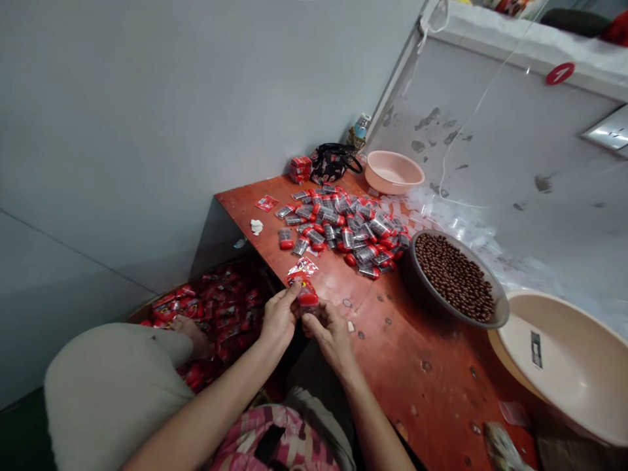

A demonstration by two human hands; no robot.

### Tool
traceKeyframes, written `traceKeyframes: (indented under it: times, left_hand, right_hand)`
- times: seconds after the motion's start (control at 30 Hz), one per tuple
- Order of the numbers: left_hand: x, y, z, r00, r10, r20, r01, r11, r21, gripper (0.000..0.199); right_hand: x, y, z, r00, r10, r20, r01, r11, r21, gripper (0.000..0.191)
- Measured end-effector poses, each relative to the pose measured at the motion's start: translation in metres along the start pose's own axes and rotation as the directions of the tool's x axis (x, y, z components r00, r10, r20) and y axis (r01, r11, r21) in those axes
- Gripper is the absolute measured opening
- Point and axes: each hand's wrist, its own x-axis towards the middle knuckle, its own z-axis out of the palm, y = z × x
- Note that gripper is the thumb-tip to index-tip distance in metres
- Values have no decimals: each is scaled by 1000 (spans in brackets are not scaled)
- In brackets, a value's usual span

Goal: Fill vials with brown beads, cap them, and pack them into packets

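Note:
My left hand (279,318) pinches a red printed plastic wrapper (305,285) between thumb and fingers. Fitted around or lying against the wrapper's lower end is a small clear container with a red cap (309,299); I cannot tell how far it sits inside. My right hand (333,332) grips this container's clear part from the right, fingers closed. Just beyond both hands, a few flat red printed wrappers (304,265) lie on the table. Farther back spreads a heap of similar red-capped clear containers (343,226).
The red table (412,392) bears a grey bowl of brown balls (454,278), a large cream basin (569,392), a pink basin (394,171) and a dark bag (331,163). Many red packets (230,314) fill a container below left, beside a bare foot (193,335).

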Motion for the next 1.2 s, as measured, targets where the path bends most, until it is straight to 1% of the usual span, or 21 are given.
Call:
traceKeyframes:
  times: [0.07,0.1,0.2,0.27,0.33,0.37,0.43,0.5,0.57,0.6,0.63,0.77,0.8,0.9,0.97,1.0,1.03,1.1,1.13,1.17,1.2]
  left_hand:
    - [-2,3,1,999,27,39,-29,997,73,16]
    - [-3,4,2,998,33,57,-39,994,101,16]
    - [-5,8,4,993,28,110,-47,983,177,18]
    - [-5,9,4,991,14,135,-45,973,228,18]
    - [-5,9,4,990,-7,141,-32,961,274,17]
    - [-5,9,3,990,-18,140,-24,956,293,18]
    - [-6,9,2,988,-36,149,-15,945,328,18]
    - [-6,10,2,982,-54,182,-16,932,362,18]
    - [-5,13,1,970,-85,228,-13,917,398,17]
    - [-5,14,2,964,-104,245,-6,912,410,16]
    - [-5,14,2,958,-125,257,7,909,417,16]
    - [-5,14,2,955,-148,257,38,921,387,13]
    - [-6,14,2,955,-150,255,41,921,387,13]
    - [-8,13,1,944,-182,275,51,905,423,17]
    - [-8,13,0,933,-211,291,61,892,449,19]
    - [-8,13,0,932,-219,289,69,890,451,18]
    - [-8,13,0,935,-220,277,78,892,445,16]
    - [-7,13,0,950,-201,239,87,906,414,14]
    - [-7,13,1,959,-181,218,83,915,395,13]
    - [-8,13,1,965,-167,203,79,922,380,14]
    - [-9,14,1,966,-167,199,82,924,374,16]
  right_hand:
    - [1,1,-1,1000,7,-8,-6,999,36,20]
    - [1,2,-2,999,4,-33,-3,999,36,19]
    - [1,1,-3,992,-24,-120,21,999,-31,18]
    - [1,-1,-3,992,-40,-122,30,996,-81,19]
    - [0,-2,-3,994,-46,-103,37,995,-88,19]
    - [1,-2,-4,995,-42,-94,36,997,-66,18]
    - [2,-1,-4,999,-3,-52,5,999,48,18]
    - [4,0,-5,998,56,23,-59,977,207,18]
    - [4,2,-7,992,87,96,-113,943,312,19]
    - [4,2,-8,991,84,107,-115,939,325,19]
    - [4,2,-9,993,71,92,-96,946,308,18]
    - [2,3,-10,999,-13,-51,19,991,131,17]
    - [1,3,-10,999,-11,-49,18,990,142,17]
    - [1,6,-7,997,55,57,-71,941,332,16]
    - [1,7,-5,992,81,94,-113,909,401,17]
    - [0,6,-5,994,77,74,-99,921,377,17]
    - [0,5,-4,998,56,35,-65,948,312,16]
    - [-1,1,-5,999,-21,-46,26,993,113,16]
    - [-1,0,-6,996,-58,-67,60,998,23,16]
    - [-1,-1,-7,995,-78,-70,76,997,-26,16]
    - [0,-1,-8,996,-71,-47,70,997,-19,15]
